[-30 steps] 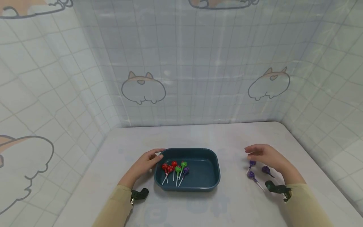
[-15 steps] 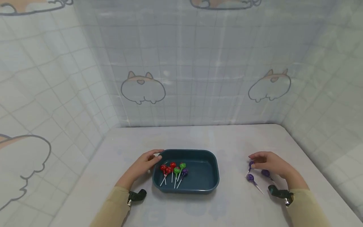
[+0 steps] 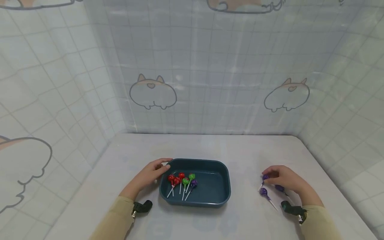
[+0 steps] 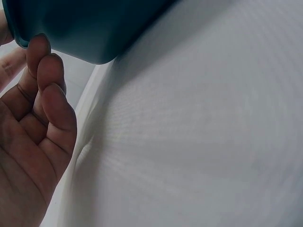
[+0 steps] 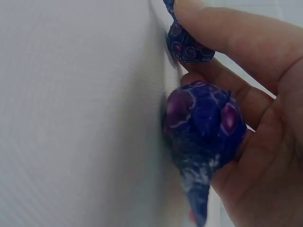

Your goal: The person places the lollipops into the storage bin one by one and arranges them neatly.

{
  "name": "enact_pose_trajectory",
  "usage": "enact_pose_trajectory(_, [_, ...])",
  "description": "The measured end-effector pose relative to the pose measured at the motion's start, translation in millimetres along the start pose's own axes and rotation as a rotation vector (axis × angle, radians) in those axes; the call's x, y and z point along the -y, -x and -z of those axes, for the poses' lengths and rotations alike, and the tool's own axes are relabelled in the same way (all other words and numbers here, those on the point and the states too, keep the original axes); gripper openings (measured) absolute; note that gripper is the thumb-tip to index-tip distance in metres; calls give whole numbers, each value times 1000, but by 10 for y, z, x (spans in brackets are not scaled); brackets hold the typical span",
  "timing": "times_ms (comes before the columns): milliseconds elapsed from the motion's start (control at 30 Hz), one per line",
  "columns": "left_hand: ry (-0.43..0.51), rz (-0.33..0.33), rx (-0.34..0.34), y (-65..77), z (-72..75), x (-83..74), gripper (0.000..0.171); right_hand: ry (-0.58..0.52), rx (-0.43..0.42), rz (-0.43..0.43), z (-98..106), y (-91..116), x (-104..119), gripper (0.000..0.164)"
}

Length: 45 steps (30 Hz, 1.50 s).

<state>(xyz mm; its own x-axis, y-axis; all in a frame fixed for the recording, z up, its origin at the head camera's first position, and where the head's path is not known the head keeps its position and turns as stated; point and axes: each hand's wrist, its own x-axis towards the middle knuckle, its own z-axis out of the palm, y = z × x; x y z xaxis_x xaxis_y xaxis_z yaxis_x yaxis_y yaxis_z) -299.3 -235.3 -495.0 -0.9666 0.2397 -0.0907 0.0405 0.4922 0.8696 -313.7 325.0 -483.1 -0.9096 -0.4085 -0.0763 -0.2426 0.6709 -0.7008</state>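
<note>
My left hand [image 3: 150, 174] holds the left back corner of a dark teal tray [image 3: 214, 188], thumb at the rim and fingers curled against the outer wall. Several red, green and purple lollipops [image 3: 185, 181] lie in the tray's left half. On the right of the table, my right hand [image 3: 286, 180] pinches a purple lollipop [image 3: 265, 177] between thumb and fingers, close to the tabletop. A second purple lollipop [image 3: 264, 192] lies just in front. Under the palm is a third purple lollipop [image 3: 279, 188], partly hidden; a purple wrapped head [image 5: 203, 118] looms large in the right wrist view.
The white table [image 3: 207, 146] is bounded at the back and sides by a hanging curtain [image 3: 192, 100] with a grid and cartoon animal print. A dark wrist camera [image 3: 292, 209] is strapped to the right wrist, and another wrist camera [image 3: 142, 206] to the left.
The right hand has come down onto the rearmost purple lollipop, and its thumb and fingers have closed around it. The left hand stays at the tray's corner.
</note>
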Motion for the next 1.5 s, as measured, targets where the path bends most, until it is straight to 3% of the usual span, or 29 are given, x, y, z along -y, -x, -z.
enact_pose_trajectory(200, [-15, -11, 3, 9, 5, 3, 44, 52, -36, -37, -13, -8, 38, 38])
enact_pose_trajectory(400, [-17, -11, 1, 22, 5, -9, 43, 102, -147, -73, 24, -3, 95, 44])
enact_pose_trajectory(633, [-12, -6, -2, 34, 9, -28, 45, 42, -232, 16, 71, -9, 160, 45])
enact_pose_trajectory(800, [-15, -13, -3, 24, 9, -13, 45, 12, -244, 50, 74, -12, 205, 41])
enact_pose_trajectory(1500, [-27, -23, 8, 3, 0, -30, 45, -58, -237, 50, 40, -18, 372, 50])
